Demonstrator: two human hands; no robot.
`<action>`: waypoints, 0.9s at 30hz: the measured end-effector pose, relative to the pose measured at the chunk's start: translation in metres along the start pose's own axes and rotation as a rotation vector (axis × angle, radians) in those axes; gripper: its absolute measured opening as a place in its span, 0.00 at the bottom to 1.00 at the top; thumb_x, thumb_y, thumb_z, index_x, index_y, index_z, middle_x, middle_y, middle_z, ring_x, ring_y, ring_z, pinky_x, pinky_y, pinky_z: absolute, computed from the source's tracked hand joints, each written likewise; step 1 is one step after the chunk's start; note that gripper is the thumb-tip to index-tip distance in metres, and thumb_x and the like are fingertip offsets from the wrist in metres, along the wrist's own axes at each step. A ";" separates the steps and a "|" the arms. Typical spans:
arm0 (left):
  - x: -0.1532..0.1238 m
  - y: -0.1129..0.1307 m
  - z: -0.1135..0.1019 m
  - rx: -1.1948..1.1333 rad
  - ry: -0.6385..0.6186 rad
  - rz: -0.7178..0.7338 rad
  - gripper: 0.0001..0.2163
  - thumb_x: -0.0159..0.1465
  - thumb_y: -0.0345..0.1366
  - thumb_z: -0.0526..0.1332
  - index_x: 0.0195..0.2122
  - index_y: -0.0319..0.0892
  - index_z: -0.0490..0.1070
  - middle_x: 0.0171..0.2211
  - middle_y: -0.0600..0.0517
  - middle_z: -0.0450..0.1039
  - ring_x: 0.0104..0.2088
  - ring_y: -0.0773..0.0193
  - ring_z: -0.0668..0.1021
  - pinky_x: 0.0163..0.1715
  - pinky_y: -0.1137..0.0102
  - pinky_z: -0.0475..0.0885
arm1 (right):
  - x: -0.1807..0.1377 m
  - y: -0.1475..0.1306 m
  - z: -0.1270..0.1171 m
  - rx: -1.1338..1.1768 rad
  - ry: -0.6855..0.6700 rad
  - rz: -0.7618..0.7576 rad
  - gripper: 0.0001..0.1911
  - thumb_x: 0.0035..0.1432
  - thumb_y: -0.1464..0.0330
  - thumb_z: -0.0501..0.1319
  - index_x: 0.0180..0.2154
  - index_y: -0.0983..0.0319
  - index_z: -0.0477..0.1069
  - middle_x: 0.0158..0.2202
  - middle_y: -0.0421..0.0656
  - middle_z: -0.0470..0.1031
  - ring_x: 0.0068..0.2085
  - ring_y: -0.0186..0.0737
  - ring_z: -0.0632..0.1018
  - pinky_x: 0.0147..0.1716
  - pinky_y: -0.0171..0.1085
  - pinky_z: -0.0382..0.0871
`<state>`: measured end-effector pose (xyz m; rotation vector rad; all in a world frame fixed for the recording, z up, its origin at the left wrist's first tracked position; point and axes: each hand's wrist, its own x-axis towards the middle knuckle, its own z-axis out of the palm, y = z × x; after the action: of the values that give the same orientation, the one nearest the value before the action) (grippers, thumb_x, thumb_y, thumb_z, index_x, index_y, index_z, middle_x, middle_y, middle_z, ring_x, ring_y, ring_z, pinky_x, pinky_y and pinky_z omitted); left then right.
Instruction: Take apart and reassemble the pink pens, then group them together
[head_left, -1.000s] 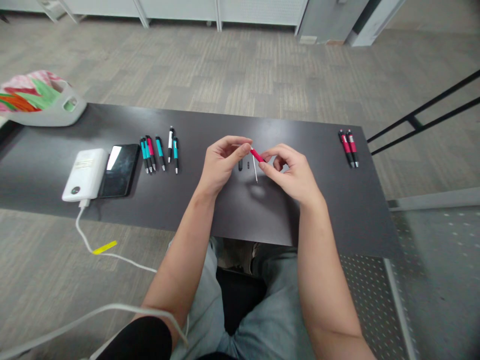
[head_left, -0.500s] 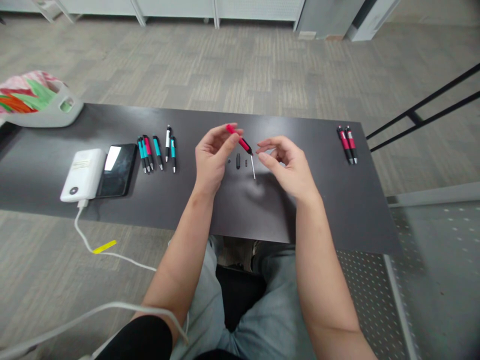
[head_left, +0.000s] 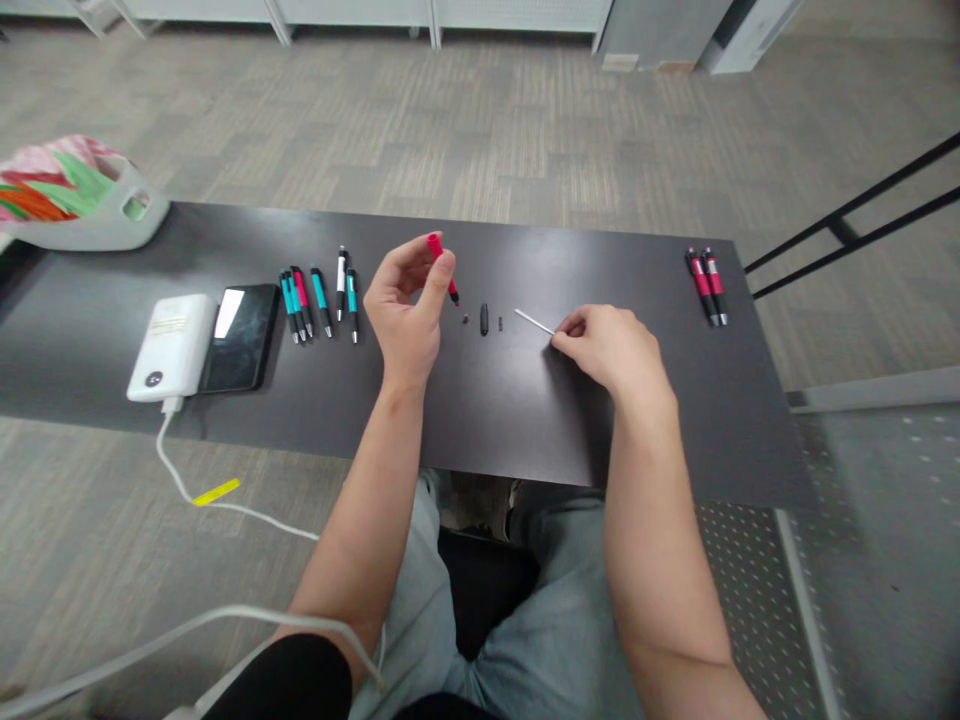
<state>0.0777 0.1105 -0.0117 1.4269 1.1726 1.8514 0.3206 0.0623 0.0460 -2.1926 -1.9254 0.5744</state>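
Between the thumb and fingers of my left hand (head_left: 409, 300) is a red pen barrel (head_left: 442, 262), tilted, its dark lower end pointing down toward the table. My right hand (head_left: 611, 345), low over the tabletop, pinches one end of a thin whitish pen refill (head_left: 533, 321), which points left. Between the hands lie loose pen parts: a black grip section (head_left: 484, 319), a tiny dark piece (head_left: 465, 319) to its left and a small dark spring-like piece (head_left: 501, 324) to its right.
The dark table (head_left: 480, 420) holds several teal, red and white pens (head_left: 320, 301) left of my hands. Two red pens (head_left: 706, 287) lie at the right end. Further left are a black phone (head_left: 241, 340), a white power bank (head_left: 169, 348) with a cable, and a white basket (head_left: 139, 225).
The refill has come out of the barrel and is now in my right hand, which moved right and down to the table. My left hand shifted slightly left with the barrel.
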 end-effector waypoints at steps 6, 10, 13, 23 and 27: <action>-0.004 0.000 -0.001 0.135 -0.139 0.091 0.17 0.77 0.58 0.75 0.55 0.52 0.86 0.48 0.49 0.89 0.47 0.57 0.89 0.47 0.63 0.85 | -0.011 0.009 -0.032 -0.159 -0.178 0.063 0.10 0.65 0.62 0.68 0.42 0.49 0.91 0.49 0.49 0.93 0.53 0.70 0.90 0.50 0.57 0.84; -0.009 0.011 0.000 0.234 -0.200 0.141 0.12 0.77 0.50 0.76 0.53 0.50 0.87 0.46 0.50 0.89 0.44 0.58 0.88 0.47 0.63 0.83 | -0.012 0.001 -0.029 -0.163 -0.200 0.033 0.08 0.65 0.63 0.70 0.42 0.51 0.90 0.48 0.49 0.93 0.53 0.67 0.91 0.49 0.53 0.82; -0.009 0.014 0.001 0.254 -0.226 0.154 0.10 0.76 0.47 0.76 0.52 0.49 0.87 0.45 0.50 0.89 0.43 0.59 0.88 0.46 0.64 0.82 | -0.008 0.003 -0.024 -0.132 -0.192 0.007 0.06 0.64 0.64 0.71 0.40 0.54 0.88 0.45 0.49 0.92 0.50 0.64 0.90 0.48 0.51 0.80; -0.011 0.019 0.002 0.312 -0.403 0.175 0.06 0.74 0.36 0.76 0.50 0.48 0.90 0.44 0.50 0.90 0.42 0.59 0.87 0.46 0.64 0.82 | -0.007 0.029 -0.026 0.577 -0.038 -0.247 0.02 0.68 0.65 0.71 0.40 0.52 0.80 0.42 0.45 0.88 0.43 0.51 0.85 0.49 0.49 0.83; -0.011 0.021 0.002 0.287 -0.453 0.201 0.07 0.72 0.31 0.76 0.49 0.48 0.90 0.44 0.50 0.89 0.44 0.58 0.87 0.50 0.62 0.83 | -0.008 0.027 -0.025 0.761 0.068 -0.297 0.04 0.69 0.62 0.75 0.43 0.51 0.83 0.43 0.47 0.86 0.45 0.53 0.84 0.48 0.52 0.85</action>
<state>0.0849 0.0923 0.0009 2.0583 1.1210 1.4016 0.3542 0.0537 0.0605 -1.4077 -1.5800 0.9594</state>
